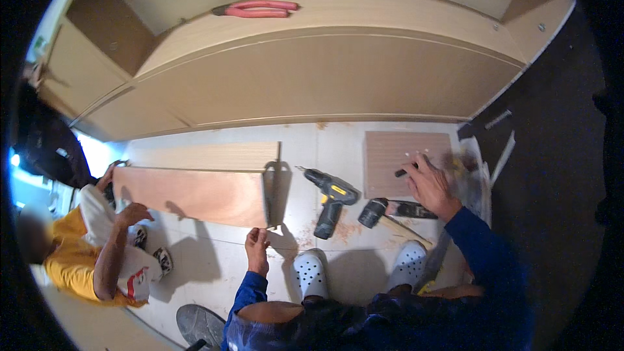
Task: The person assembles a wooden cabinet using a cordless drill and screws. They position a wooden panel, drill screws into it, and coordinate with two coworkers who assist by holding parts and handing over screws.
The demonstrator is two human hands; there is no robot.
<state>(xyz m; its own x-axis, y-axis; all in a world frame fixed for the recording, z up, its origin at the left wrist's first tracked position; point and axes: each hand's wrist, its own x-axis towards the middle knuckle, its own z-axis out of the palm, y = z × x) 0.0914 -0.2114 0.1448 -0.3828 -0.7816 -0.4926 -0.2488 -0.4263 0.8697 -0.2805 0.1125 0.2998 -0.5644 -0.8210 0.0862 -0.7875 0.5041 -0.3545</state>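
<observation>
My left hand (258, 251) is closed, fingertips together, just beside the near right corner of a long wooden panel assembly (195, 195). Whatever those fingers may hold is too small to make out. Above a square brown board (383, 149) on the floor, my right hand (431, 187) has its fingers drawn together around a small black piece (402, 173). A few tiny white bits (408, 153) show near its fingertips. Between my hands lies a black and yellow cordless drill (333, 194), bit pointing left. Next to it rests a mallet (374, 212) with a black head and wooden handle.
At the left, a person in a yellow shirt (71, 257) crouches, hands by the panel's far end. A long cabinet (312, 78) spans the back, with red-handled pliers (260, 9) on its ledge. Sawdust (344, 229) is scattered near the drill. Clear plastic wrapping (478, 169) lies right.
</observation>
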